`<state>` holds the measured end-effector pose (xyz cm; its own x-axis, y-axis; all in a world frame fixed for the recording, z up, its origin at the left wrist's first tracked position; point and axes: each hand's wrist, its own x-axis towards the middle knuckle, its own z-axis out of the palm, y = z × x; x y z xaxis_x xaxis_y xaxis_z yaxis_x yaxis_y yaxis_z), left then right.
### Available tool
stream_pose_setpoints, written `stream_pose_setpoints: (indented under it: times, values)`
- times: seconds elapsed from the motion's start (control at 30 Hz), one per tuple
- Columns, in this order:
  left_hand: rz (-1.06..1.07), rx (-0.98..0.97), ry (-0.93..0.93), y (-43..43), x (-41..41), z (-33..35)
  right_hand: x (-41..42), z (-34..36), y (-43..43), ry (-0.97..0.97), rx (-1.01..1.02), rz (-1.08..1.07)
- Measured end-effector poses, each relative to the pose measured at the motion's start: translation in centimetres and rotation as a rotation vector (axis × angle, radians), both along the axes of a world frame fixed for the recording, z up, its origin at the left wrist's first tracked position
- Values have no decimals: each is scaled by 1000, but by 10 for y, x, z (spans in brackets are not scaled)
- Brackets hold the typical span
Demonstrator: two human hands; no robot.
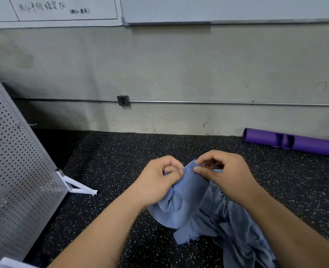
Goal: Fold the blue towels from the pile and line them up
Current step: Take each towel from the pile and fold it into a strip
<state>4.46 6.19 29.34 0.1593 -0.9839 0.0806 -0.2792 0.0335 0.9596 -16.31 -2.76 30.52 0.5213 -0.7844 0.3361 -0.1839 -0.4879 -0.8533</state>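
A crumpled blue towel [190,200] hangs bunched between my two hands above the speckled black floor [105,161]. My left hand [159,180] pinches its hemmed upper edge from the left. My right hand [223,171] pinches the same edge just to the right, thumb on the cloth. More blue cloth [242,235] trails down to the lower right under my right forearm; whether that is the same towel or the pile I cannot tell.
A perforated grey metal panel [14,161] on a white foot [78,187] leans at the left. A purple foam tube [295,142] lies by the wall at the right. The concrete wall [179,74] carries a socket [123,100] and a conduit.
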Motion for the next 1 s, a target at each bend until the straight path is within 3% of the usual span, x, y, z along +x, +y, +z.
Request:
stream_pose_setpoints:
  times: [0.1, 0.27, 0.37, 0.47, 0.7, 1.0]
  values:
    - [-29, -3, 9, 0, -2, 1, -1, -3, -4, 25, -27, 19]
    - [-60, 2, 29, 0, -3, 0, -2, -7, -6, -26, 197, 154]
    - [-23, -8, 16, 1, -3, 2, -3, -8, -9, -41, 176, 74]
    - [160, -54, 26, 0, 7, 2, -10, -6, -15, -92, 159, -36]
    - [544, -107, 265, -2, 47, 4, -38, -7, -37, -176, 114, -318]
    - [512, -125, 212, 0, 70, -11, -48, -7, -40, -197, 120, -328]
